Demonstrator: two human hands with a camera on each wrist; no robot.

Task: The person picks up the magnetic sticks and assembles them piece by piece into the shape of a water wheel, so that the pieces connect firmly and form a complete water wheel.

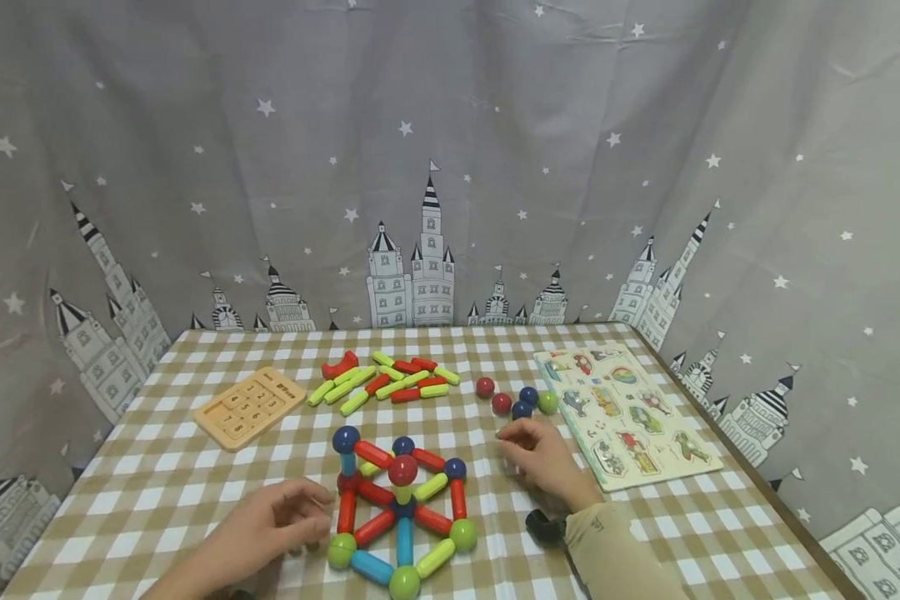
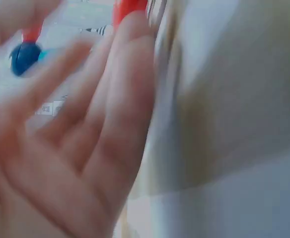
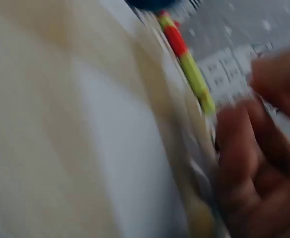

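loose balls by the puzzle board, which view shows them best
The head view: all four loose balls lie sharp between the puzzle board and the right hand. Both wrist views are blurred and show none of them clearly.

Brown-and-white checked tablecloth [image 1: 157, 492]; grey star-and-castle curtain [image 1: 270, 167].

The rod-and-ball frame [image 1: 401, 517] occupies the near centre of the counter [image 1: 157, 492], between the left hand [image 1: 281, 521] and the right hand [image 1: 543, 462]. Behind it, a bare strip of checked cloth separates it from the loose rods [image 1: 386, 382]. The number board [image 1: 249, 407] blocks the far left; open cloth lies in front of it. Four balls [image 1: 516, 400] sit just beyond the right hand, beside the puzzle board [image 1: 626, 414] along the right edge.
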